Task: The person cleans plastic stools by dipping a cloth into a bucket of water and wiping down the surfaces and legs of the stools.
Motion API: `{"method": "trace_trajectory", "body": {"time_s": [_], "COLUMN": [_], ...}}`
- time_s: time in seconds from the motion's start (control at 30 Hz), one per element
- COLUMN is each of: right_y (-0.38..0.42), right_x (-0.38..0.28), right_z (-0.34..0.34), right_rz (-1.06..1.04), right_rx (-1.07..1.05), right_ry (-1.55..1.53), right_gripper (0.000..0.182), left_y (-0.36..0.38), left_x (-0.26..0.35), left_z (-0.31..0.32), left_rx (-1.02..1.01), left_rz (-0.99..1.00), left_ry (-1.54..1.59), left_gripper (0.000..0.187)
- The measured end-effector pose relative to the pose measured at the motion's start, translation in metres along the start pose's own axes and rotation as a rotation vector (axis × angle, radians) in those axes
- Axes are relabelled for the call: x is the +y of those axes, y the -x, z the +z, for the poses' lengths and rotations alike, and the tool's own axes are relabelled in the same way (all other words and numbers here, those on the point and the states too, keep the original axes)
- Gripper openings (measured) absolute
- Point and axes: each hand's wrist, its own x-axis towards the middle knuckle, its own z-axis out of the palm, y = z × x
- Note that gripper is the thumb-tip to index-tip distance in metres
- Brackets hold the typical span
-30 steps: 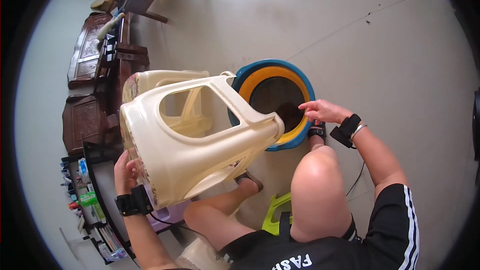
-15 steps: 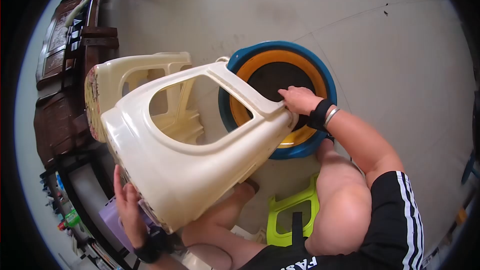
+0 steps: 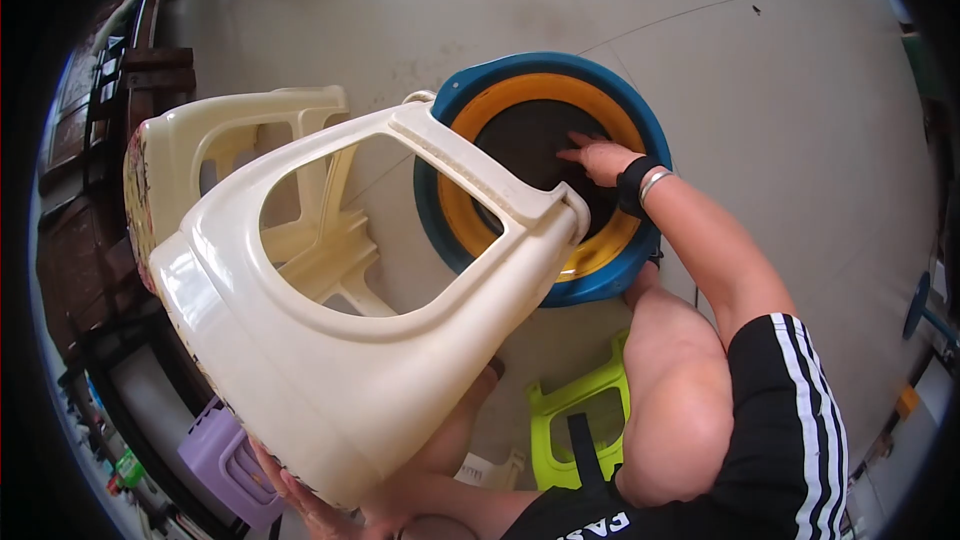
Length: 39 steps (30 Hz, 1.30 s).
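Observation:
A cream plastic stool lies tilted on its side across my lap, its legs toward the basin. At its seat end, low in the view, my left hand presses against the underside, partly hidden by the stool. My right hand is off the stool, fingers apart, over the dark middle of a blue and orange basin. Whether the fingertips touch what is in the basin I cannot tell.
A second cream stool with a patterned seat lies on its side at the left. A lime green stool stands between my legs, a purple stool at lower left. Dark wooden furniture lines the left side.
My right hand has let go of the stool's leg end and moved over the basin. The stool has shifted left and down in view, and my left hand sits lower, more hidden.

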Motion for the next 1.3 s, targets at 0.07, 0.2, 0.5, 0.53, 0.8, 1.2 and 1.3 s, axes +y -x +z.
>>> {"method": "trace_trajectory", "body": {"time_s": [0.07,0.2,0.5,0.53,0.8,1.2,1.3], "right_y": [-0.009,-0.017,0.006,0.014,0.091,0.037,0.019], "right_x": [-0.006,-0.021,-0.012,-0.012,-0.04,-0.037,-0.03], "right_z": [0.0,0.002,-0.01,-0.016,-0.064,0.004,0.0], "right_rz": [-0.177,-0.124,0.109,0.181,-0.024,-0.105,0.092], "right_rx": [-0.052,-0.337,0.04,0.125,0.622,0.524,0.448], "right_ry": [0.095,0.127,-0.081,-0.17,-0.698,-0.362,-0.171], "right_gripper": [0.062,0.07,0.022,0.023,0.031,0.018,0.022], "left_y": [-0.011,0.007,0.007,0.001,-0.058,-0.055,-0.054], "left_x": [0.024,0.045,0.066,0.068,0.083,0.084,0.085], "left_z": [0.006,0.01,0.022,0.025,0.014,0.041,0.04], "left_rx": [0.065,0.107,0.28,0.318,0.152,0.262,0.245], "left_rz": [-0.148,-0.4,-0.621,-0.606,-0.336,-0.25,-0.221], "left_ry": [0.022,0.218,0.309,0.347,0.073,-0.004,-0.051], "left_gripper": [0.092,0.089,0.081,0.081,0.086,0.088,0.088]}}
